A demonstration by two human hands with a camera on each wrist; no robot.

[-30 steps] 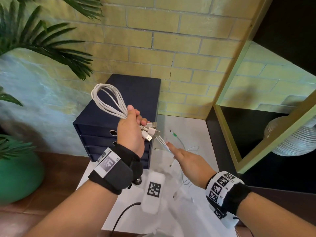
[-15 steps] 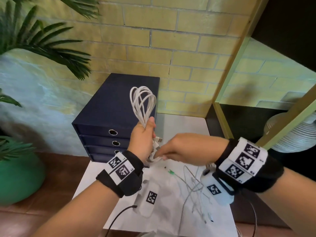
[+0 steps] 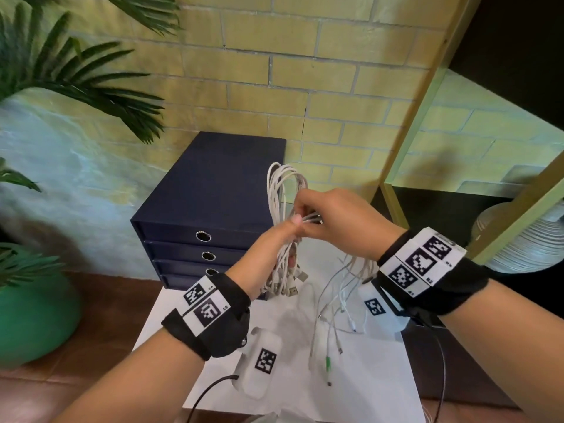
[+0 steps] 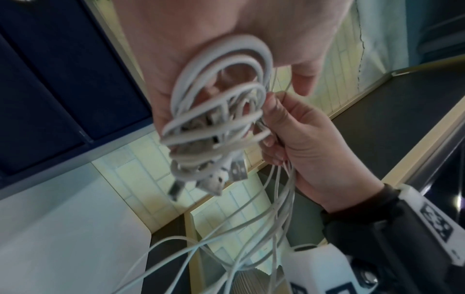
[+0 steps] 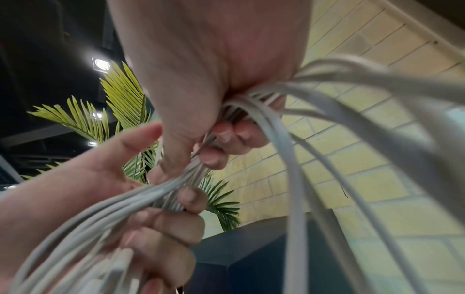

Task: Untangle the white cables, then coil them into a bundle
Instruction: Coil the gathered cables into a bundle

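Observation:
My left hand (image 3: pixel 276 239) grips a coil of white cables (image 3: pixel 283 184) upright above the white table (image 3: pixel 305 392). Its loops stand above the fist and its USB plugs (image 3: pixel 291 288) hang below. My right hand (image 3: pixel 308 210) meets it from the right, its fingers curled round several strands (image 3: pixel 312 220) drawn across the coil just above my left thumb. Loose cable tails (image 3: pixel 335 300) hang from under my right hand down to the table, one ending in a green tip (image 3: pixel 328 361). The left wrist view shows the coil (image 4: pixel 221 95) in my palm. In the right wrist view the strands (image 5: pixel 289 159) run through both fists.
A dark blue drawer box (image 3: pixel 213 193) stands on the table right behind the hands. A green pot (image 3: pixel 30 315) with palm leaves is at the left. A wooden frame (image 3: pixel 406 117) and a ribbed white vase (image 3: pixel 518 248) are at the right. A brick wall is behind.
My right hand left the table, took up the loose strands and rose to the coil, drawing them across it. My left hand turned the coil upright and shifted right.

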